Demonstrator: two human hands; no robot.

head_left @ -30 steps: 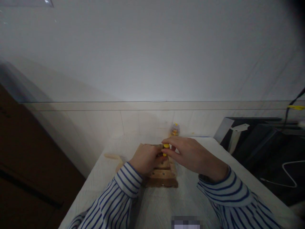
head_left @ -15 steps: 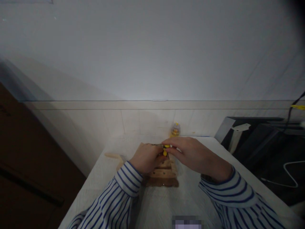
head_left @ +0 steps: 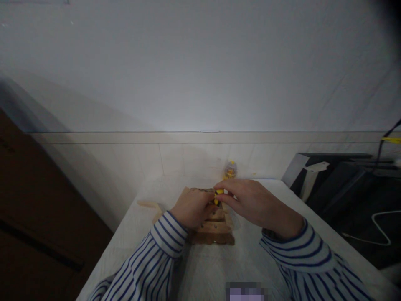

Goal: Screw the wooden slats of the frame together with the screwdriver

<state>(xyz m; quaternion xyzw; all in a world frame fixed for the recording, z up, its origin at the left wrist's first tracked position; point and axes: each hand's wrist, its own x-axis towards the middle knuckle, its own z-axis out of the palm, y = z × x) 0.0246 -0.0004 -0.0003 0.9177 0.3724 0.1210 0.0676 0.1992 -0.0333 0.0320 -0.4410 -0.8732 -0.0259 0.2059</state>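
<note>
A stepped wooden block with holes (head_left: 214, 232) lies on the white table (head_left: 250, 259) in front of me. My left hand (head_left: 191, 207) rests curled on top of the block, fingers closed against it. My right hand (head_left: 250, 200) reaches in from the right and pinches a small yellow piece (head_left: 219, 192) at the block's top, just beside my left fingertips. A second yellow bit (head_left: 216, 202) shows right below it. Both sleeves are blue and white striped.
A small clear jar with yellow contents (head_left: 230, 170) stands at the table's far edge by the tiled wall. A pale wooden stick (head_left: 149, 204) lies left of the block. A dark stand (head_left: 313, 175) and a white cable (head_left: 376, 234) are to the right, a brown door (head_left: 37, 217) to the left.
Both hands stay at the block's top. The right fingers have shifted slightly around the yellow piece; the block has not moved.
</note>
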